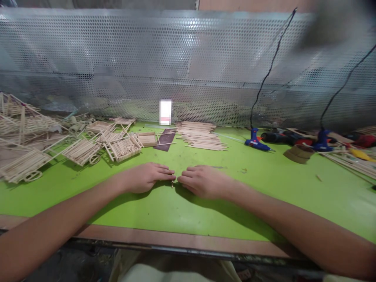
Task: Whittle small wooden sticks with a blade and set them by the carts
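Note:
My left hand point(143, 177) rests on the green tabletop, its fingers pressed together and pointing right. Its fingertips pinch a short row of small pale wooden stick pieces point(172, 183), which stands out just below them. Facing it from the right is my right hand point(202, 181), with curled fingers close to the other end of the pieces. A narrow gap separates the two hands. Whatever the right fingers hold is hidden beneath them.
Miniature wooden carts point(125, 148) crowd the left side. A stack of thin wooden sticks point(202, 136) lies ahead, beside a dark flat sheet point(165, 140). Blue glue guns point(257, 140) with hanging black cords stand at right, near a brown curved piece point(298, 154). Perforated metal panel point(132, 51) behind.

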`<state>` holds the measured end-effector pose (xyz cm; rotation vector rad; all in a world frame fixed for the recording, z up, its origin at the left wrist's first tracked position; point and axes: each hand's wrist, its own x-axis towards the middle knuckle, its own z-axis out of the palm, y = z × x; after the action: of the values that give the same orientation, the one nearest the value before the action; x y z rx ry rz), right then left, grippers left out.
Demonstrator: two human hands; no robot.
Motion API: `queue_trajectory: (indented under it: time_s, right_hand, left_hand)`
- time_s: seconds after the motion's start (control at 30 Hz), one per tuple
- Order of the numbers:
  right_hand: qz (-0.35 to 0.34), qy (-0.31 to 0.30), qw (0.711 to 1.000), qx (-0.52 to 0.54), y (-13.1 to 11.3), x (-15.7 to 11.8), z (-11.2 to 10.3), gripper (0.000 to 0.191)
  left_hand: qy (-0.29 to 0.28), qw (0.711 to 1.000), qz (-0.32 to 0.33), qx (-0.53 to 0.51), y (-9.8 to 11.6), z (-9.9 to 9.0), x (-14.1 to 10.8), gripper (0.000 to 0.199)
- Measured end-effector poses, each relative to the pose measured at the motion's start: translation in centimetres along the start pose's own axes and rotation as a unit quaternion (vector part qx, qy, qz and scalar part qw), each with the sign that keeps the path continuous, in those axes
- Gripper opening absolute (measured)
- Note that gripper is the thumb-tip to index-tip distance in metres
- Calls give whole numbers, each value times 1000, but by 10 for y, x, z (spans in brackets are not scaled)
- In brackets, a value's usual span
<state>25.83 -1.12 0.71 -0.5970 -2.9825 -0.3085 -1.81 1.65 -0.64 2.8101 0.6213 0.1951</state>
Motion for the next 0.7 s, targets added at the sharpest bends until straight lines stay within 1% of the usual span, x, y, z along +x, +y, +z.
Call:
queue_trajectory:
  time_s: [0.17,0.3,0.43,0.57,0.7]
  right_hand:
    - [-3,-15,1000,-8,-3,0,-3,10]
    - [-4,-18,1000,-11,-5,-1,-5,10]
    - [-7,-14,1000,-5,-6,-1,-4,11]
    - [-2,-25,1000,0,-7,0,-6,12]
    - [16,-40,999,-3,-8,1,-6,9]
  left_hand:
    - [-3,1000,-7,5,1,-2,0,51]
    - [-6,1000,-20,-3,2,-2,0,51]
    - [10,1000,-19,-7,2,0,0,51]
    - [17,1000,-9,1,2,0,0,50]
    - [43,999,-12,12,7,-2,0,42]
